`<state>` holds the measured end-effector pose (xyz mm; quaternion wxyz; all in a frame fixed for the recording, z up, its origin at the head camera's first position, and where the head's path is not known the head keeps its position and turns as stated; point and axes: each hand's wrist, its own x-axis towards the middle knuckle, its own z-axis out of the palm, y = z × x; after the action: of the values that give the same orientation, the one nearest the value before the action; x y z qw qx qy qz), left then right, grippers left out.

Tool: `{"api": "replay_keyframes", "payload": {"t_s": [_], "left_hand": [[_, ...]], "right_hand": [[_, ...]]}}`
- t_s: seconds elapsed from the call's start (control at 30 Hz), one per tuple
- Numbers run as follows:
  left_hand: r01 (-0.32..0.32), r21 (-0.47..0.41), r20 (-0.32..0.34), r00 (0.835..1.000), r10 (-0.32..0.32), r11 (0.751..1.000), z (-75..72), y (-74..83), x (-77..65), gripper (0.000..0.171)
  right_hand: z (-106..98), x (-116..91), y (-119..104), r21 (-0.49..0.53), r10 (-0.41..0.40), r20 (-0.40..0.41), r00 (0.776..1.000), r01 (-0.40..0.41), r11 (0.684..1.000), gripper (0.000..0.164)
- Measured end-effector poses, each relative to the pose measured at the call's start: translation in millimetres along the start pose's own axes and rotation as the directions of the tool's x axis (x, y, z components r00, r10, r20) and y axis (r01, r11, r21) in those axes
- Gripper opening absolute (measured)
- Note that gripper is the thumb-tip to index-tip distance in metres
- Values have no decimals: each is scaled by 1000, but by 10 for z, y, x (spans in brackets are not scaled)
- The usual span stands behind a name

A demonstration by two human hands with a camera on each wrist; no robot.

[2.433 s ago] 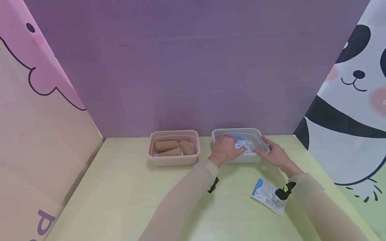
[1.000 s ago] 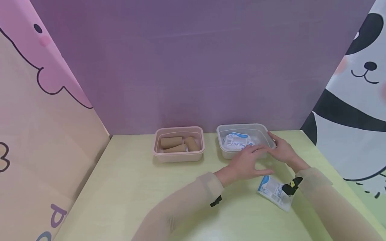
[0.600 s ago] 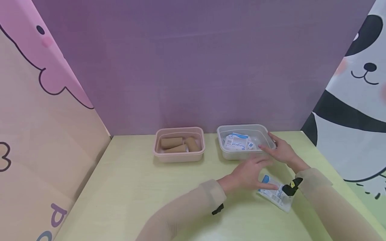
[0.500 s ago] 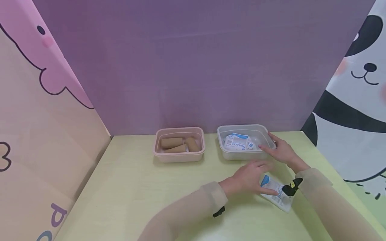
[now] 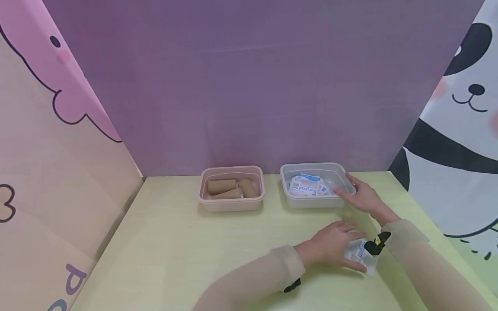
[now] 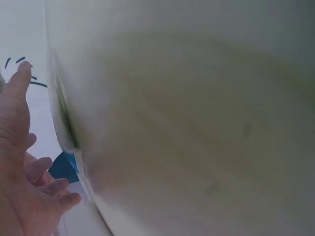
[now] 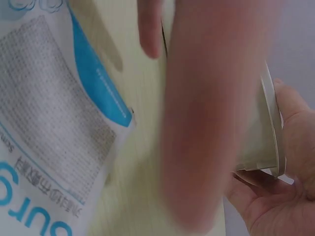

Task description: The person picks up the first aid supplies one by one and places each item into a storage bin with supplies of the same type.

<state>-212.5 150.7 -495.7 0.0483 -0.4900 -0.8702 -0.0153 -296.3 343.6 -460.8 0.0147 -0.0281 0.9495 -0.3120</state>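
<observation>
My left hand point(image 5: 330, 246) reaches low over a white-and-blue surgical gauze packet point(image 5: 357, 251) on the table, thumb and fingers spread around it. Part of the packet is hidden by that hand and by the right wrist strap. In the right wrist view the packet point(image 7: 54, 113) shows large, with blurred fingers beside it. My right hand point(image 5: 363, 198) grips the right end of a whitish plastic box point(image 5: 311, 202), thumb at the front rim. Inside that box lie more gauze packets point(image 5: 305, 184). A pale blurred surface fills most of the left wrist view.
A pink plastic box point(image 5: 231, 206) with several tan rolls point(image 5: 221, 186) stands left of the whitish box. Behind both rises a purple wall point(image 5: 249, 86). Printed side panels flank the pale yellow table point(image 5: 175, 250).
My left hand has left the whitish box and come down and right to the packet on the table. My right hand stays at the box's right end.
</observation>
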Motion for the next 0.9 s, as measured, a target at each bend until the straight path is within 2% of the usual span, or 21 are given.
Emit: {"api": "replay_keyframes", "payload": {"t_s": [0.17, 0.3, 0.4, 0.7, 0.9], "left_hand": [[32, 50, 72, 997, -35, 998, 31, 87, 45, 89], [89, 26, 168, 981, -92, 996, 6, 151, 57, 85], [111, 2, 212, 971, -109, 994, -6, 170, 55, 81], [67, 68, 207, 975, -80, 995, 19, 100, 65, 77], [52, 50, 193, 979, -61, 997, -46, -1, 56, 77]], "right_hand": [[3, 1, 0, 12, -5, -3, 1000, 5, 1000, 103], [12, -3, -4, 19, -1, -5, 1000, 1, 1000, 103], [13, -9, -11, 11, -1, -8, 1000, 1, 1000, 102], [-7, -18, -33, 6, -9, -7, 1000, 9, 1000, 102], [-5, -11, -14, 18, 4, -2, 1000, -4, 1000, 103]]}}
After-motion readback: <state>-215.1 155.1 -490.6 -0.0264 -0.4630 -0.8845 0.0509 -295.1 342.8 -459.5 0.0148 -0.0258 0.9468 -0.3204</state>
